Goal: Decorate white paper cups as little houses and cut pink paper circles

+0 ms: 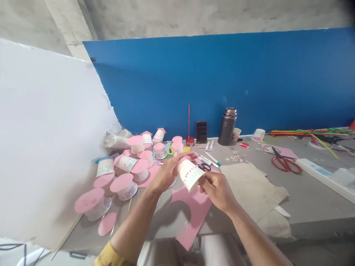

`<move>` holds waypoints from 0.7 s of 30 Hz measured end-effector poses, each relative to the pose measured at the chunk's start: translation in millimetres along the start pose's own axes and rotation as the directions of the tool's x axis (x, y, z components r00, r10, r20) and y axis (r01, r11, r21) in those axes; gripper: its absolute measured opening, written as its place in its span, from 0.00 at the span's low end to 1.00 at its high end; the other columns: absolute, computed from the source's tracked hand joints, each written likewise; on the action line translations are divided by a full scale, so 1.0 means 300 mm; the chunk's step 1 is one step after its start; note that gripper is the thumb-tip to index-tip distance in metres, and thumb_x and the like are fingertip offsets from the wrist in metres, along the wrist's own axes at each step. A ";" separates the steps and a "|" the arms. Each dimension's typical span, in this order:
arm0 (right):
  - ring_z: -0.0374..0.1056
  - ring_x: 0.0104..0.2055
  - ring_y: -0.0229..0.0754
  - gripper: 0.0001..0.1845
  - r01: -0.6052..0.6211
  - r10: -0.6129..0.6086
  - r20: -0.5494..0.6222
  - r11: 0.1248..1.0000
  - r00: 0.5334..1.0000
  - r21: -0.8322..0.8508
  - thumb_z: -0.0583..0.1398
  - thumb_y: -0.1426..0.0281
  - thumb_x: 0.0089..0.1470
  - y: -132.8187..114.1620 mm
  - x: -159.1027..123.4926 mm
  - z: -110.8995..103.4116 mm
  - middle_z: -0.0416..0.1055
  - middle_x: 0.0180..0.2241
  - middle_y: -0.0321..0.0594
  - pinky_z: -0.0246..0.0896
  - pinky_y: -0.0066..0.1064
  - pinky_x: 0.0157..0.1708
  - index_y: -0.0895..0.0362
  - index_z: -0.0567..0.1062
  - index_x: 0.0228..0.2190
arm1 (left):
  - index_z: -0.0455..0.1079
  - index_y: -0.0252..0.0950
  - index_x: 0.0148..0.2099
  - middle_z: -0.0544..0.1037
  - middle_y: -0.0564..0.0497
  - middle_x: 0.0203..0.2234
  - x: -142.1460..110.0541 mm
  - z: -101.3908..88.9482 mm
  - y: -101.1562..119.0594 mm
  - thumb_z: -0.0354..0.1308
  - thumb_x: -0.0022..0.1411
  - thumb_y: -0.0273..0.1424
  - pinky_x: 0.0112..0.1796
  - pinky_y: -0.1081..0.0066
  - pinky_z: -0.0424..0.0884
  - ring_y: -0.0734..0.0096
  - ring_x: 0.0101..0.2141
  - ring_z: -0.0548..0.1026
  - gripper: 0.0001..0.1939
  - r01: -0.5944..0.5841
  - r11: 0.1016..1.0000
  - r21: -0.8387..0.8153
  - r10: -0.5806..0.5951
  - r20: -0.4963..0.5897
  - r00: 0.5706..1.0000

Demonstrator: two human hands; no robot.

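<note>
Both of my hands hold a decorated paper cup (190, 174) over the middle of the grey table (310, 195), tipped on its side. It is white with red dots and green marks and has a pink disc on its bottom end. My left hand (168, 170) grips that pink end from the left. My right hand (216, 189) pinches the open rim from the right. Under the cup lies a pink foam sheet (194, 212) with a round piece cut out of it.
Several similar cups with pink discs (130, 173) crowd the left, beside a white board (41, 140). Markers (209, 158), black scissors (204, 167), a phone (201, 131), a dark flask (227, 126), red scissors (285, 162), a beige cloth (255, 188) and pipe cleaners (310, 132) lie around.
</note>
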State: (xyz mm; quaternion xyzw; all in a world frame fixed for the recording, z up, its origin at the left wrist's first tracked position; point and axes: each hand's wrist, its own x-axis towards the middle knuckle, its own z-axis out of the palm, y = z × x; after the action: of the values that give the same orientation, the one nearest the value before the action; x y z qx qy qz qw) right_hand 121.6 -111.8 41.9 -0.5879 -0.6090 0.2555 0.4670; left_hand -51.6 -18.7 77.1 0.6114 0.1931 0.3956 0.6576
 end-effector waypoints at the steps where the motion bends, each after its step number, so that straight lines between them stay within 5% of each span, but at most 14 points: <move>1: 0.65 0.20 0.38 0.24 0.026 -0.026 -0.016 0.999 1.000 0.021 0.54 0.60 0.63 0.009 0.000 0.003 0.72 0.19 0.37 0.55 0.27 0.21 0.54 0.69 0.18 | 0.77 0.38 0.57 0.77 0.38 0.56 0.005 -0.003 0.000 0.55 0.67 0.53 0.53 0.54 0.70 0.43 0.57 0.74 0.29 -0.011 1.000 -0.027 0.010 -0.026 1.000; 3: 0.67 0.20 0.38 0.23 0.118 -0.117 -0.104 0.993 0.988 0.007 0.54 0.60 0.65 0.029 0.002 0.009 0.73 0.20 0.37 0.56 0.27 0.21 0.54 0.70 0.20 | 0.75 0.37 0.59 0.76 0.37 0.57 0.010 -0.007 -0.002 0.56 0.64 0.56 0.56 0.53 0.67 0.44 0.59 0.72 0.33 -0.054 0.993 -0.105 0.039 -0.133 0.990; 5: 0.67 0.21 0.38 0.21 0.257 -0.287 -0.257 0.956 0.923 -0.143 0.54 0.63 0.66 0.048 0.008 0.014 0.73 0.20 0.38 0.56 0.28 0.22 0.54 0.71 0.22 | 0.73 0.37 0.59 0.76 0.36 0.57 -0.001 -0.007 -0.010 0.59 0.62 0.57 0.57 0.52 0.66 0.46 0.58 0.72 0.34 -0.085 0.980 -0.182 0.031 -0.279 0.960; 7: 0.69 0.23 0.40 0.17 0.363 -0.491 -0.374 0.858 0.787 -0.363 0.55 0.68 0.66 0.061 0.018 0.017 0.74 0.21 0.39 0.57 0.29 0.25 0.55 0.73 0.25 | 0.73 0.36 0.57 0.76 0.36 0.55 -0.034 0.004 -0.028 0.61 0.60 0.56 0.56 0.51 0.67 0.47 0.55 0.74 0.34 -0.059 0.973 -0.223 -0.030 -0.375 0.926; 9: 0.70 0.25 0.42 0.13 0.399 -0.642 -0.417 0.746 0.643 -0.534 0.56 0.72 0.66 0.067 0.026 0.017 0.74 0.22 0.40 0.58 0.31 0.28 0.55 0.75 0.29 | 0.73 0.35 0.56 0.77 0.35 0.54 -0.087 0.031 -0.054 0.62 0.61 0.53 0.53 0.53 0.69 0.47 0.54 0.74 0.31 0.018 0.979 -0.202 -0.088 -0.342 0.936; 11: 0.71 0.27 0.42 0.10 0.420 -0.717 -0.410 0.676 0.564 -0.605 0.56 0.76 0.65 0.068 0.031 0.014 0.75 0.24 0.40 0.60 0.31 0.30 0.56 0.76 0.34 | 0.74 0.36 0.56 0.77 0.37 0.53 -0.145 0.071 -0.082 0.68 0.57 0.48 0.50 0.58 0.70 0.49 0.54 0.74 0.30 0.053 0.988 -0.146 -0.092 -0.281 0.955; 14: 0.72 0.31 0.43 0.11 0.464 -0.746 -0.402 0.653 0.530 -0.599 0.56 0.79 0.63 0.068 0.028 0.011 0.79 0.29 0.41 0.63 0.33 0.32 0.56 0.76 0.40 | 0.76 0.37 0.54 0.80 0.40 0.47 -0.215 0.142 -0.113 0.75 0.51 0.41 0.44 0.63 0.73 0.55 0.47 0.78 0.29 0.118 0.953 -0.279 -0.192 -0.254 0.948; 17: 0.73 0.32 0.44 0.11 0.486 -0.738 -0.419 0.668 0.528 -0.564 0.57 0.80 0.63 0.077 0.021 0.014 0.80 0.31 0.41 0.66 0.34 0.35 0.54 0.76 0.41 | 0.79 0.35 0.43 0.81 0.42 0.40 -0.245 0.206 -0.129 0.78 0.47 0.37 0.39 0.66 0.74 0.59 0.40 0.80 0.22 0.215 0.747 -0.629 -0.412 -0.185 0.892; 21: 0.75 0.35 0.45 0.10 0.491 -0.720 -0.418 0.688 0.554 -0.534 0.58 0.77 0.64 0.104 0.016 0.033 0.81 0.33 0.43 0.67 0.35 0.36 0.55 0.77 0.42 | 0.78 0.33 0.35 0.80 0.49 0.33 -0.241 0.258 -0.141 0.80 0.41 0.29 0.29 0.75 0.70 0.72 0.32 0.77 0.19 0.141 0.553 -0.821 -0.476 -0.173 0.862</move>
State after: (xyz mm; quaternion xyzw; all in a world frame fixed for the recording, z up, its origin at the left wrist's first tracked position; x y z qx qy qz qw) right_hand 128.5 -99.3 12.2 -0.4587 -0.6303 -0.2398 0.5786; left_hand -26.6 -121.2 33.8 0.1279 0.2291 0.4240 0.8668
